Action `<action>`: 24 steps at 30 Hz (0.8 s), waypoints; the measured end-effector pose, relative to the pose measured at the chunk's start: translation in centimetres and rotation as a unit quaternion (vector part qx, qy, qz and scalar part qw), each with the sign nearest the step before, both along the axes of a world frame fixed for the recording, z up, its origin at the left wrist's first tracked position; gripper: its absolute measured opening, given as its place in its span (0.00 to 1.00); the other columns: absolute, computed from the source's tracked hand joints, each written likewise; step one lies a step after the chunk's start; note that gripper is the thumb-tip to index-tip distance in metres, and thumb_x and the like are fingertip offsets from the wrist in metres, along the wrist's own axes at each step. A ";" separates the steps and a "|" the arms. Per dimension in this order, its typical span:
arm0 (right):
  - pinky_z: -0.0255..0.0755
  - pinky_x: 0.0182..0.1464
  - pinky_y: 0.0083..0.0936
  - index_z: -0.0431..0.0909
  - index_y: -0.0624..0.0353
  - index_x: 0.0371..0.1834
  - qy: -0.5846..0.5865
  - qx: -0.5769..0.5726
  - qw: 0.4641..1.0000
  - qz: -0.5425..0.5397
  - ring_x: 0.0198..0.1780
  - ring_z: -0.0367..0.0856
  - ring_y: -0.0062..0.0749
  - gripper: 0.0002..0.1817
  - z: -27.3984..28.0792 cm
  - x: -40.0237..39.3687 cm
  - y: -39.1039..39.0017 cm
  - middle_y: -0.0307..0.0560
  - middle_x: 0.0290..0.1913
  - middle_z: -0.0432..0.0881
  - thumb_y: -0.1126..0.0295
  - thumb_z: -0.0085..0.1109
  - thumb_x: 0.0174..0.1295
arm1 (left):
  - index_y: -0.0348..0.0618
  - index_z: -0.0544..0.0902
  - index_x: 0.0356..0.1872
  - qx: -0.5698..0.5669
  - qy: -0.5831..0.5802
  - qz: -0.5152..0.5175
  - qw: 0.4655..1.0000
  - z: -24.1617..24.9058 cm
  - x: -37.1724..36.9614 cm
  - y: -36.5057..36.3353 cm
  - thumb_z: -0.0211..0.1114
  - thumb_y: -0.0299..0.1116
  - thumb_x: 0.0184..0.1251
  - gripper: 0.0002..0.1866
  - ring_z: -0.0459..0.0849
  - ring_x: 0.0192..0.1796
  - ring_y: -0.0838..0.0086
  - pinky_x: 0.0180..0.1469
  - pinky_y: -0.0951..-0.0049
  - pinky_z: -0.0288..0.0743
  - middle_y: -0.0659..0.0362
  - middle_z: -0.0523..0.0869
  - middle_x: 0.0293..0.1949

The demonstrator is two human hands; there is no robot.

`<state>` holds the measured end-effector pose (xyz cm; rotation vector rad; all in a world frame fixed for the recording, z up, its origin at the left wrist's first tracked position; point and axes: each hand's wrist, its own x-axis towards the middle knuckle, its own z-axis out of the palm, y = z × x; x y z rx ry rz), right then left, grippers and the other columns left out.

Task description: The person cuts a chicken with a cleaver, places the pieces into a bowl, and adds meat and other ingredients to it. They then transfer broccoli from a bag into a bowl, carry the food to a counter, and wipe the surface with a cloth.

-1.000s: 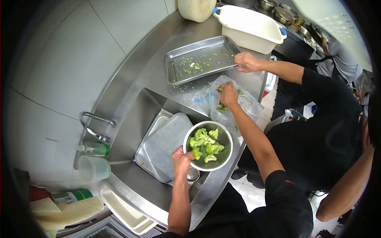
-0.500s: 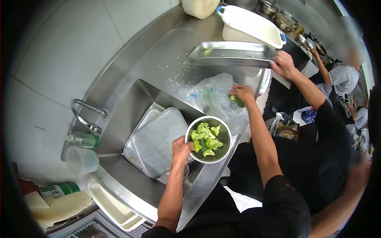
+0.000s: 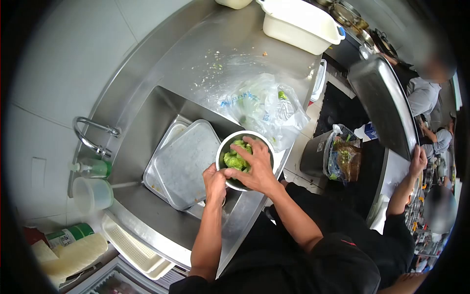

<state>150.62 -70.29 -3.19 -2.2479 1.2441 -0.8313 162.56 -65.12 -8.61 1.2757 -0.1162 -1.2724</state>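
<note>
My left hand [image 3: 214, 182] grips the near left rim of a round metal bowl [image 3: 221, 145], which is above the sink's front edge. Green broccoli florets [image 3: 235, 158] lie in the bowl, partly covered by my right hand [image 3: 257, 169]. That hand reaches over the bowl with its fingers spread on the florets. Just beyond the bowl, a crumpled clear plastic bag [image 3: 264, 108] with a bit of green broccoli [image 3: 282, 94] lies on the steel counter.
Metal trays [image 3: 188, 159] lean in the sink [image 3: 142, 142] under a faucet [image 3: 93, 139]. A white tub [image 3: 293, 36] stands at the back. On the right, a co-worker's hand [image 3: 417, 160] carries a metal tray [image 3: 384, 98] above a bin [image 3: 316, 154]. Crumbs dot the counter.
My right hand has moved from the plastic bag back to the bowl, onto the broccoli. The co-worker's tray has swung from over the counter to the right and tipped up.
</note>
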 end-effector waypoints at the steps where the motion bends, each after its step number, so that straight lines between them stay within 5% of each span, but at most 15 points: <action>1: 0.60 0.56 0.45 0.78 0.52 0.49 -0.024 -0.020 0.999 0.006 0.55 0.68 0.53 0.25 0.3 -0.5 -0.6 0.53 0.54 0.72 0.54 0.66 0.47 | 0.30 0.79 0.32 0.002 -0.002 -0.004 1.000 -0.7 0.5 0.5 0.52 0.15 0.38 0.15 0.77 0.23 0.78 0.25 0.79 0.71 0.56 0.82 0.26; 5: 0.67 0.54 0.36 0.78 0.55 0.48 -0.053 -0.121 0.984 -0.124 0.50 0.75 0.50 0.16 -0.7 -5.0 -9.2 0.57 0.46 0.79 0.66 0.58 0.55 | 0.28 0.78 0.34 0.029 -0.003 -0.023 0.999 -1.0 1.0 1.5 0.50 0.13 0.36 0.18 0.79 0.25 0.73 0.28 0.77 0.74 0.54 0.82 0.29; 7: 0.69 0.50 0.38 0.80 0.53 0.45 0.203 0.132 0.951 -0.193 0.45 0.78 0.52 0.15 -3.6 -7.9 -12.4 0.56 0.39 0.81 0.64 0.60 0.54 | 0.28 0.78 0.34 0.023 0.010 -0.009 1.000 -0.9 1.2 1.7 0.50 0.13 0.36 0.18 0.79 0.25 0.73 0.27 0.76 0.74 0.54 0.82 0.29; 13: 0.72 0.42 0.40 0.83 0.49 0.40 0.364 0.164 0.914 -0.066 0.37 0.80 0.50 0.14 -1.0 -8.8 -7.1 0.53 0.35 0.82 0.61 0.64 0.49 | 0.27 0.79 0.35 -0.002 0.015 -0.016 1.000 -1.2 2.5 2.2 0.50 0.12 0.35 0.19 0.81 0.25 0.72 0.29 0.76 0.75 0.53 0.83 0.30; 19: 0.72 0.40 0.39 0.83 0.52 0.39 0.138 0.026 0.987 -0.077 0.38 0.79 0.51 0.14 -4.7 -9.3 -9.7 0.54 0.36 0.81 0.67 0.63 0.46 | 0.27 0.77 0.35 0.027 -0.022 -0.005 0.999 -1.4 3.5 1.8 0.50 0.14 0.34 0.19 0.81 0.27 0.69 0.32 0.74 0.78 0.51 0.83 0.31; 23: 0.72 0.48 0.34 0.79 0.58 0.45 0.059 0.235 0.970 0.016 0.46 0.78 0.48 0.21 -3.0 -6.9 -15.4 0.53 0.45 0.80 0.63 0.64 0.45 | 0.32 0.76 0.32 0.021 -0.041 0.019 0.999 -2.7 5.9 0.2 0.51 0.15 0.34 0.17 0.79 0.24 0.71 0.29 0.76 0.76 0.55 0.80 0.27; 24: 0.71 0.48 0.33 0.76 0.58 0.47 0.012 0.204 0.979 -0.009 0.47 0.78 0.46 0.24 -3.1 -6.0 -16.6 0.51 0.46 0.80 0.61 0.65 0.45 | 0.36 0.75 0.26 0.020 -0.069 0.092 0.993 -0.2 5.1 -1.4 0.51 0.16 0.35 0.11 0.73 0.18 0.74 0.20 0.77 0.69 0.60 0.75 0.21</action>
